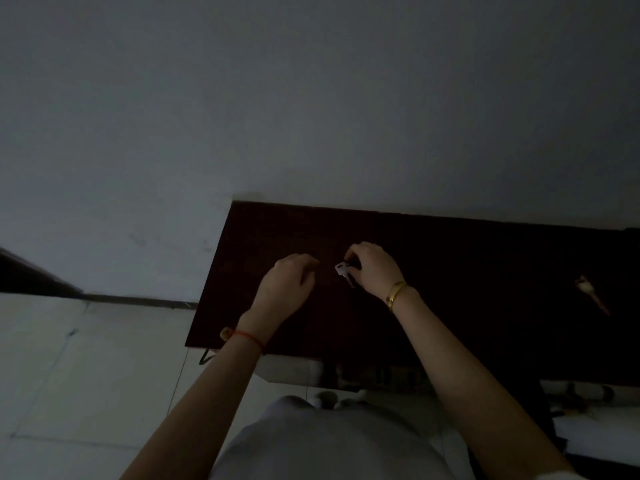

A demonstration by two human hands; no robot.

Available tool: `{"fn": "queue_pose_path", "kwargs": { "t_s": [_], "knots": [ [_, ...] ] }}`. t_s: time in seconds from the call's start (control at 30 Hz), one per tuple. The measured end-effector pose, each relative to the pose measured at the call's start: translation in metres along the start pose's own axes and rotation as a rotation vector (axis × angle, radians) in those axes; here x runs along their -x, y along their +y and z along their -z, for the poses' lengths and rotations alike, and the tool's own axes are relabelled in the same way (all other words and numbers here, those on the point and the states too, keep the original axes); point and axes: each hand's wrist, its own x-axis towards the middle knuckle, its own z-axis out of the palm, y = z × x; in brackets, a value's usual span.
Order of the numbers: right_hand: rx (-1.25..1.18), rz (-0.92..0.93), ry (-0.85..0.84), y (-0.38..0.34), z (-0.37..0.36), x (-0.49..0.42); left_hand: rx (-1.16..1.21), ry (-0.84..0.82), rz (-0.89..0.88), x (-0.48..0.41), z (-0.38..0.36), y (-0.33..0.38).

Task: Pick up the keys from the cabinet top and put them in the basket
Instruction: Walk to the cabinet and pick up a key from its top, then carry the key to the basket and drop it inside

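Looks like the pickup step: the keys (pixel 343 271) are pinched in the right hand (pixel 374 270) just over the dark cabinet top (pixel 467 271), the left hand (pixel 289 284) is loosely curled and empty beside them, and no basket is seen, so it needs finding next.

Keys (pixel 344 271) on cabinet top (pixel 450 271) — between both hands, wall (pixel 311 98) behind

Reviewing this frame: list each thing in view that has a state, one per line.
keys: pinched in the fingers of the right hand, low over the cabinet top
right hand: closed on the keys
left hand: loosely curled, holding nothing, beside the keys
cabinet top: dark; a second small object lies far right
basket: not in view
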Motion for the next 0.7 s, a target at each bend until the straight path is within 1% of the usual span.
{"fn": "queue_pose_path", "kwargs": {
  "t_s": [0.17,0.3,0.47,0.57,0.7],
  "knots": [
    [-0.053,-0.003,0.043,0.003,-0.006,-0.009,0.013,-0.016,0.002,-0.004,-0.012,-0.005],
    [-0.267,-0.037,0.029,0.002,0.002,-0.006,0.054,-0.032,0.012,-0.009,-0.018,-0.007],
    [-0.455,-0.006,0.107,-0.004,0.028,0.003,0.184,-0.026,0.016,-0.017,-0.023,-0.001],
    [-0.634,0.02,0.152,-0.006,0.045,0.009,0.342,-0.037,0.031,-0.02,-0.026,0.008],
    [-0.825,0.056,0.207,-0.004,0.064,0.022,0.726,-0.094,0.085,-0.02,-0.027,0.023]
  ]
}}
